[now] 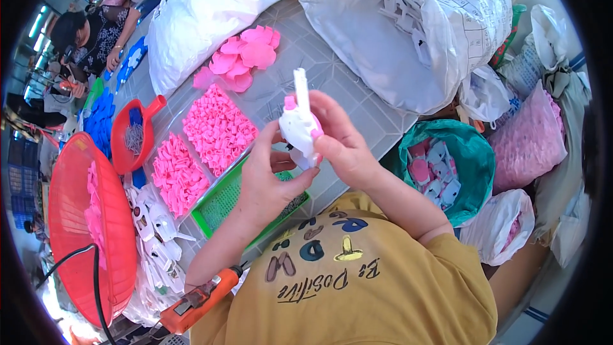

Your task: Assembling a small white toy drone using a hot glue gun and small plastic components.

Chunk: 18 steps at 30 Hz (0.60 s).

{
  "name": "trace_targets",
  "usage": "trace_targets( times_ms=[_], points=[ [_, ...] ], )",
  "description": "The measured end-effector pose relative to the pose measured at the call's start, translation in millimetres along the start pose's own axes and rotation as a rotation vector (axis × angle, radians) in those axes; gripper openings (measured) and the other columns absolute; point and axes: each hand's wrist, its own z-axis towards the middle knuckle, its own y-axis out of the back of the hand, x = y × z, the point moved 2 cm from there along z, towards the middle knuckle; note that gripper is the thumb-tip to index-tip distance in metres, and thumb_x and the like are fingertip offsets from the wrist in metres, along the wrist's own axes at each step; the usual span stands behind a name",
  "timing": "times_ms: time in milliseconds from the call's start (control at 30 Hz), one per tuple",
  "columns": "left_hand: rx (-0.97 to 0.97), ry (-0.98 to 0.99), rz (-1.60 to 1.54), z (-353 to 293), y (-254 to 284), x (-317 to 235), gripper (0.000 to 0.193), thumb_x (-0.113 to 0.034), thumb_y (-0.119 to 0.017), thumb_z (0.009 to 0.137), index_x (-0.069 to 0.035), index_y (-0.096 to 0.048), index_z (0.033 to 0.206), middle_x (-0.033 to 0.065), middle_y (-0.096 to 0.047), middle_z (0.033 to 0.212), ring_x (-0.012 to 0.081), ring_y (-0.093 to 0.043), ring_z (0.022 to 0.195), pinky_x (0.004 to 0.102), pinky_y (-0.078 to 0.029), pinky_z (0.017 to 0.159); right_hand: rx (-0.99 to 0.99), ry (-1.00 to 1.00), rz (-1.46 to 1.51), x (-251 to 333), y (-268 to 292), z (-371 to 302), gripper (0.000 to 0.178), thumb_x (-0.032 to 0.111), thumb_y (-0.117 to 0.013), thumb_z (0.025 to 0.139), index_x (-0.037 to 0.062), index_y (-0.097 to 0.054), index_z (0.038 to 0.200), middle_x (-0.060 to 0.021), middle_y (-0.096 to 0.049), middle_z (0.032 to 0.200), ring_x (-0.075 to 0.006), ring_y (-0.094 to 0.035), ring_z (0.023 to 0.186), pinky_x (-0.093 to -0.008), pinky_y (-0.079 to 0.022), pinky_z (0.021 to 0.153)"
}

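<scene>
In front of my chest, both hands hold a white plastic part with pink pieces fitted on it (298, 130), a narrow white bar rising from its top. My right hand (345, 150) pinches it from the right with thumb and fingers. From the left and below, my left hand (268, 176) curls round it, index finger against its side and thumb near its lower end. Closest under my left hand is a green tray (220, 203) of small metal pieces. Two groups of small pink parts (219, 129) lie beyond it, with larger pink shells (246, 57) farther off.
An open white sack (357, 32) with white parts stands far right, a teal-lined bin (472, 153) nearer. At left are a red basket (118, 236), a red scoop (121, 137), white parts (156, 236) and an orange power screwdriver (199, 301). Another person (96, 38) works far left.
</scene>
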Motion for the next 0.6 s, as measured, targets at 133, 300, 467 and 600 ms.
trace_targets(
  times_ms=[133, 300, 467, 600],
  points=[
    [0.055, 0.002, 0.217, -4, -4, -2, 0.08, -0.018, -0.086, 0.071, -0.001, -0.04, 0.134, 0.0131, -0.059, 0.113, 0.0211, -0.068, 0.085, 0.0336, -0.055, 0.071, -0.189, 0.076, -0.214, 18, 2, 3, 0.048, -0.002, -0.057, 0.094, 0.0033, -0.045, 0.141, -0.0146, -0.055, 0.137, -0.0207, -0.057, 0.121, -0.0348, -0.048, 0.101],
    [0.142, -0.091, 0.443, -8, -10, -1, 0.074, -0.025, -0.085, 0.074, -0.004, -0.041, 0.13, 0.0152, -0.058, 0.114, 0.0291, -0.066, 0.081, 0.0389, -0.054, 0.073, -0.427, -0.014, -0.262, 24, -1, -9, 0.027, 0.011, -0.051, 0.102, -0.0023, -0.059, 0.124, -0.0085, -0.069, 0.103, -0.0128, -0.065, 0.093, -0.0258, -0.051, 0.084],
    [-0.063, -0.088, 0.595, 11, 42, 0, 0.045, -0.03, -0.071, 0.087, -0.006, -0.056, 0.121, 0.0167, -0.067, 0.093, 0.034, -0.067, 0.086, 0.042, -0.054, 0.074, -0.434, -0.111, -0.269, 12, 23, -21, 0.019, 0.01, -0.05, 0.102, -0.0009, -0.06, 0.114, -0.0005, -0.057, 0.082, -0.0088, -0.06, 0.078, -0.025, -0.05, 0.075],
    [-0.41, -0.174, 0.89, 47, 137, 31, 0.02, -0.02, -0.064, 0.089, -0.005, -0.069, 0.102, 0.0185, -0.069, 0.09, 0.0336, -0.067, 0.089, 0.0441, -0.052, 0.077, -0.39, -0.275, -0.213, 9, 16, -30, 0.02, 0.014, -0.048, 0.103, -0.0011, -0.058, 0.112, -0.0001, -0.051, 0.079, -0.0123, -0.059, 0.076, -0.0269, -0.05, 0.073]
  ],
)
